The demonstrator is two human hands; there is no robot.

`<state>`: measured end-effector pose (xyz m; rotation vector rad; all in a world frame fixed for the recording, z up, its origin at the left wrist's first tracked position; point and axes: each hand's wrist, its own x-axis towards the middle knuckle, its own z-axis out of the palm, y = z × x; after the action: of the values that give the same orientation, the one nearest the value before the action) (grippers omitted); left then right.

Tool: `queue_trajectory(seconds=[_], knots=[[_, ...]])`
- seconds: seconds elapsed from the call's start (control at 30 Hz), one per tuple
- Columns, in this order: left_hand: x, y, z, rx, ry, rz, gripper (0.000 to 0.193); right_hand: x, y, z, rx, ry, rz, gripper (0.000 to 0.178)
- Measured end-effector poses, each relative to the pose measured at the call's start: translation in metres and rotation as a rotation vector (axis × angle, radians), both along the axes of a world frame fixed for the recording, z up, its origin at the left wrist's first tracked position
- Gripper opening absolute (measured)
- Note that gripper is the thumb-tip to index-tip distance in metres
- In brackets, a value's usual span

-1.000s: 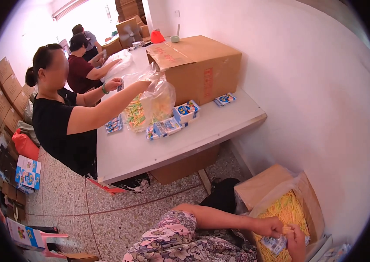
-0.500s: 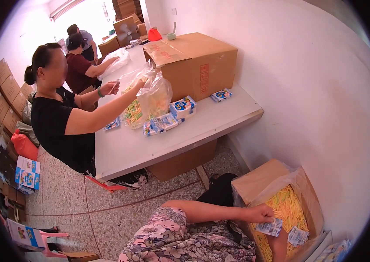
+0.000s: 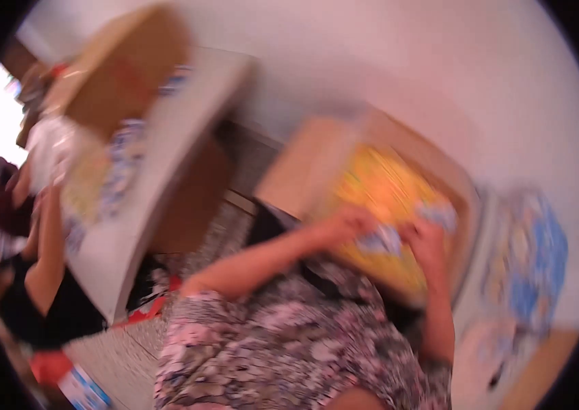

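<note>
- view, from my remote seat: swung to the right within the last half second, so the open carton (image 3: pixel 463 195) sits nearer mid-picture; motion blur throughout.
- change at the hands: half a second ago the left hand (image 3: pixel 349 225) showed a packet that partly hid the right hand (image 3: pixel 426 240); i now find the two hands apart, one either side of a packet.
- meaning, as i judge it: handling has become two-handed, centred on that one piece.
- blue-and-white packet (image 3: pixel 380 241), one: over the carton's contents, between the hands, just beside the right fingertips and near the left knuckles.
- left fingers: curled; whether they grip it, i cannot tell.
- right fingers: bent toward it; pinched or loose, i cannot tell.
- yellow sticks (image 3: pixel 378 181), heaped: in the carton, beyond and beneath the hands.
- second packet (image 3: pixel 443 216): just beyond the right hand, smeared by blur.
</note>
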<state>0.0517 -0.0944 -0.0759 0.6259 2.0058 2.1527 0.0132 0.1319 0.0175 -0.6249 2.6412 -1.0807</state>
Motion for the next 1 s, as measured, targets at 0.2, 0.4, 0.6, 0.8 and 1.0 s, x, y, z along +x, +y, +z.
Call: queue_trajectory(seconds=[0.2,0.4,0.6,0.8,1.0], knots=[[-0.021,0.054,0.046,-0.011,-0.183,-0.144,0.012,0.011,0.018,0.005,-0.450,0.017,-0.273,0.003],[-0.020,0.083,0.051,-0.260,-0.002,-0.260,0.009,0.029,0.039,-0.001,-0.536,0.091,-0.325,0.006],[-0.016,0.099,0.054,-0.295,0.366,-0.137,0.008,0.026,0.047,0.005,-0.227,0.104,-0.326,0.019],[-0.011,0.103,0.042,-0.420,0.391,-0.100,0.015,0.022,0.032,-0.017,-0.229,0.102,-0.382,0.029],[-0.007,0.094,0.052,-0.296,0.010,-0.363,0.010,0.020,0.045,-0.037,-0.528,-0.138,-0.426,0.026]])
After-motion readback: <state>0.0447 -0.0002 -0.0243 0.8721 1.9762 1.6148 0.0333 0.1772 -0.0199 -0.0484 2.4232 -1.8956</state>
